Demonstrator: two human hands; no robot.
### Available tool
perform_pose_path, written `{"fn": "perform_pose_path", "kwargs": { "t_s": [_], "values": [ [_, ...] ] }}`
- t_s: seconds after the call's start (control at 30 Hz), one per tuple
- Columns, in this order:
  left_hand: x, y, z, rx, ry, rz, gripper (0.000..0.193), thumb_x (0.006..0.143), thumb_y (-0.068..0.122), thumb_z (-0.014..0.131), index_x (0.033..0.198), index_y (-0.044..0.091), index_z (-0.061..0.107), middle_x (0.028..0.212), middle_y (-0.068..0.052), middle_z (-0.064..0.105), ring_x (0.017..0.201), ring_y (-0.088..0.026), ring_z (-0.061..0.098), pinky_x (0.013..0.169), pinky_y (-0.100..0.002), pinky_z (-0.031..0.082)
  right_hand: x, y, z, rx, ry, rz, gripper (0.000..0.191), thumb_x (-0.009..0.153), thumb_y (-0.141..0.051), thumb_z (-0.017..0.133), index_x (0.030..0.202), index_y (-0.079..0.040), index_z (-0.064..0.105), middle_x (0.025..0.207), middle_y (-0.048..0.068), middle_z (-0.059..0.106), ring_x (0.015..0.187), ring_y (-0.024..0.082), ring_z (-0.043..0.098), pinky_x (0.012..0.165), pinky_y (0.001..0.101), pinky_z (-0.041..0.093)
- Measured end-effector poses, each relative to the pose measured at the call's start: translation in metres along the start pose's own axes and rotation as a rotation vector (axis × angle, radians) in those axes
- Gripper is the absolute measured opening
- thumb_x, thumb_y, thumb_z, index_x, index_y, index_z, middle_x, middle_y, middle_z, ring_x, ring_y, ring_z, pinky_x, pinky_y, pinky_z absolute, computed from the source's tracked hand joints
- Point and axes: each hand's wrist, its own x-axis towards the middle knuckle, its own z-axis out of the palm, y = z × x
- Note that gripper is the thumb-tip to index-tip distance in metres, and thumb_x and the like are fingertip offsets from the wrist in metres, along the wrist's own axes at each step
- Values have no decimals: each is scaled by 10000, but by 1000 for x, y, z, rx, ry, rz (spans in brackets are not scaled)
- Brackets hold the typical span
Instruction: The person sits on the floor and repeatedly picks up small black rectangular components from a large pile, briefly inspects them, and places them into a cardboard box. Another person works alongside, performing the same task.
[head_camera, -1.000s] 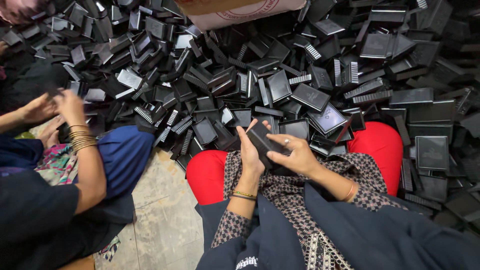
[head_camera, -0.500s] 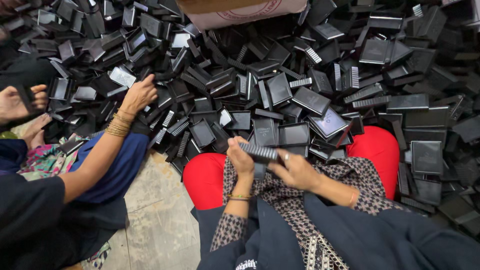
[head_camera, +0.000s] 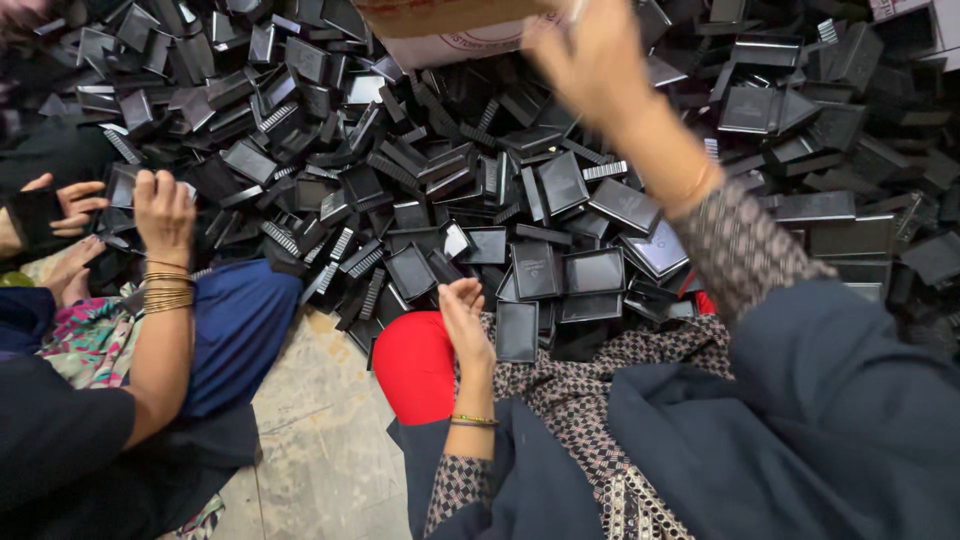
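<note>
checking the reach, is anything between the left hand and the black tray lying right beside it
Nothing visible does. The left hand is open, palm up, and the black tray lies just to its side on the patterned lap, with only a narrow bare gap between them.

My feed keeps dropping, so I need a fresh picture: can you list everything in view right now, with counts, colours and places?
Black rectangular plastic tray parts: too many to count, black, heaped across the whole upper half.
Cardboard box: one, brown and white, top centre, on the heap.
Red rounded cushion-like seat: one, red, under the person's lap, lower centre.
Concrete floor: grey, bare patch at lower left centre.
Co-worker's hand with gold bangles: one, at left, on a black part.
Co-worker's other hands: at least two, far left edge, holding dark parts.
Person's left hand: open and seemingly empty, beside a black tray at the lap.
Person's right hand: raised toward the box, blurred; grip unclear.
</note>
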Motion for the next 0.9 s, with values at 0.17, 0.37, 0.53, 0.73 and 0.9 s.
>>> {"fn": "perform_pose_path", "kwargs": {
  "t_s": [0.17,0.37,0.53,0.73,0.9],
  "values": [
    [10,-22,-21,29,53,-9,440,1088,458,409,1140,67,604,1134,-91,677,1062,-188,632,927,-332,490,-159,-74,54,-15,-565,76,368,744,-313,738,939,-4,694,884,168,638,842,367,633,718,472,480],
    [18,3,-3,68,-179,32,324,1025,217,655,1279,23,602,1262,-105,652,1170,-190,603,1045,-370,454,-190,-57,27,52,-331,243,218,873,-142,754,1066,-50,708,975,101,657,876,317,649,768,435,508],
    [-11,32,15,-197,-702,-27,738,904,134,714,1550,137,358,1478,-82,508,1367,-181,521,1159,-357,392,-173,-124,-14,606,-455,445,207,855,-153,734,1042,-63,728,893,88,686,787,261,696,706,379,555],
    [-48,20,4,-533,-422,-365,576,998,244,607,1537,163,420,1364,-129,597,1173,-276,612,988,-441,531,-175,-130,33,612,-654,426,232,837,-228,778,983,-48,765,837,125,675,765,288,676,680,394,525],
    [-37,9,-46,-669,-116,-373,232,1002,283,588,1189,147,600,1084,-159,713,940,-289,698,800,-439,593,-181,-108,122,97,-980,129,345,740,-350,814,909,-57,744,924,139,688,867,335,688,724,467,508]
  ]
}}
